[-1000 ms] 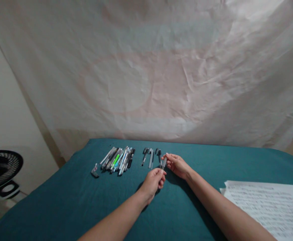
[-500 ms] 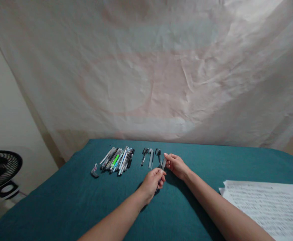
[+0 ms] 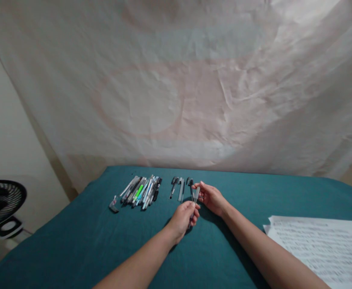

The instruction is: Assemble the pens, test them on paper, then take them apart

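My left hand (image 3: 183, 218) is closed around a clear-barrelled pen (image 3: 197, 194), whose upper end sticks out above the thumb, tilted slightly right. Just beyond that end is my right hand (image 3: 210, 197), its thumb and fingers curled together; whatever they may pinch is too small to make out. Behind my hands, several pens (image 3: 181, 190) lie spaced apart with separate caps near their far ends. The nearest of them, a dark pen (image 3: 191, 188), is partly covered by my hands and the held pen.
To the left lies a dense pile of pens (image 3: 141, 192), including a bright green one. Beside it is a small grey and clear object (image 3: 113, 205). Printed sheets (image 3: 320, 245) lie at right on the green cloth (image 3: 103, 249). A fan (image 3: 1, 204) stands off the left edge.
My right fingers have shifted slightly up and left, from the side of the pen's upper end to just beyond it. My left hand stays in place, still holding the pen.
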Action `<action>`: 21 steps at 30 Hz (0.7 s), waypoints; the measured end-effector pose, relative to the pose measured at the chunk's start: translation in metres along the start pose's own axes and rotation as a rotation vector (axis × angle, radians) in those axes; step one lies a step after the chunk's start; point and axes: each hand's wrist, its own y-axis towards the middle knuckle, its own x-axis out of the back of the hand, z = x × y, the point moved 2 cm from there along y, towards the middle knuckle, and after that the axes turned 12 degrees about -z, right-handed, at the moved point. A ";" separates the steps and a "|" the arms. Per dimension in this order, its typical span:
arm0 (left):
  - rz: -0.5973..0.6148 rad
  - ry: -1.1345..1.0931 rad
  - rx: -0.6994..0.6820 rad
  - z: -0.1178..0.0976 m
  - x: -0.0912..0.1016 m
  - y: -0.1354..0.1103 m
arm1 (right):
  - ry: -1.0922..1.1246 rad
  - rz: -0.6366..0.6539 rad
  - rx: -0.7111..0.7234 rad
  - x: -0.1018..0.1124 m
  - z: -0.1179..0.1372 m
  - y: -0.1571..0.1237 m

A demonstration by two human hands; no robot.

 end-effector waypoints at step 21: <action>0.018 0.016 -0.015 0.002 0.000 0.000 | -0.026 -0.101 0.077 -0.003 -0.003 -0.001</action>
